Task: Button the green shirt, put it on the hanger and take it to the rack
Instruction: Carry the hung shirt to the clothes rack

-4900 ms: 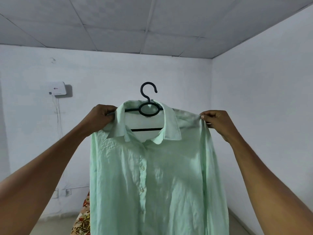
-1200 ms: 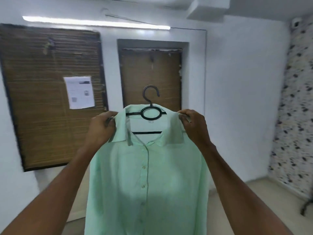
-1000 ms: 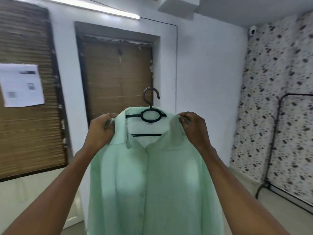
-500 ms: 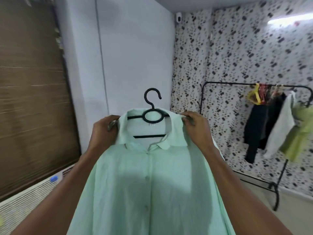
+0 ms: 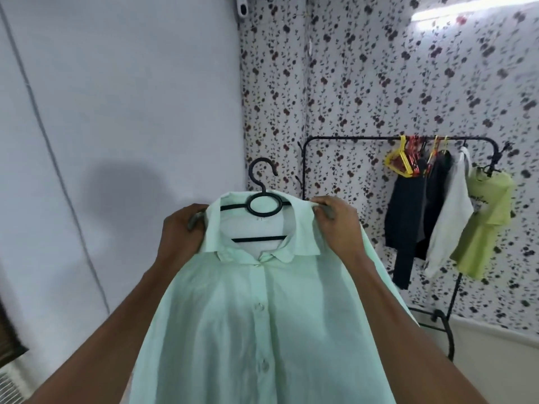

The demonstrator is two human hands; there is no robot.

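The pale green shirt (image 5: pixel 262 316) hangs buttoned on a black hanger (image 5: pixel 264 204), held up in front of me at chest height. My left hand (image 5: pixel 180 231) grips the shirt's left shoulder over the hanger end. My right hand (image 5: pixel 338 225) grips the right shoulder the same way. The hanger's hook stands free above the collar. A black clothes rack (image 5: pixel 347 138) stands to the right against the flowered wall, its left stretch of rail bare.
On the rack's right half hang yellow and red hangers (image 5: pixel 401 158), dark garments (image 5: pixel 408 217), a white garment (image 5: pixel 449 217) and a lime T-shirt (image 5: pixel 484 223). A plain white wall is on the left. A camera (image 5: pixel 242 7) sits high in the corner.
The view has swung right from the wooden door and blinds to the flowered wall. The rack has come into sight and drawn nearer. Both hands keep the same hold on the shirt's shoulders.
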